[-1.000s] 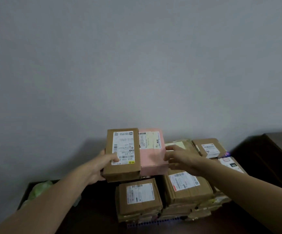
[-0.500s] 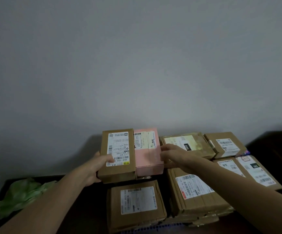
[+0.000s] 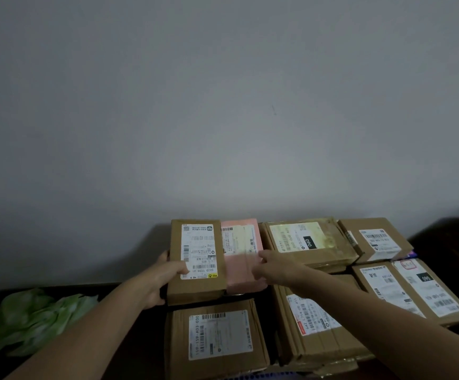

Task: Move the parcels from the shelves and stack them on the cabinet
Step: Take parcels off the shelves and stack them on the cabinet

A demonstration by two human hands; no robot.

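Atop the stacked parcels on the dark cabinet, a brown parcel is gripped by the left hand, with the thumb laid over its label and the fingers wrapped round its left edge. A pink parcel, touching it, is met at its right edge by the right hand; whether it is pinched or merely pressed cannot be told through the blur. Crumpled green plastic is seen well apart at the left.

Dim, murky light, soft grainy focus, dark vignetted corners, wide-angle edge bowing
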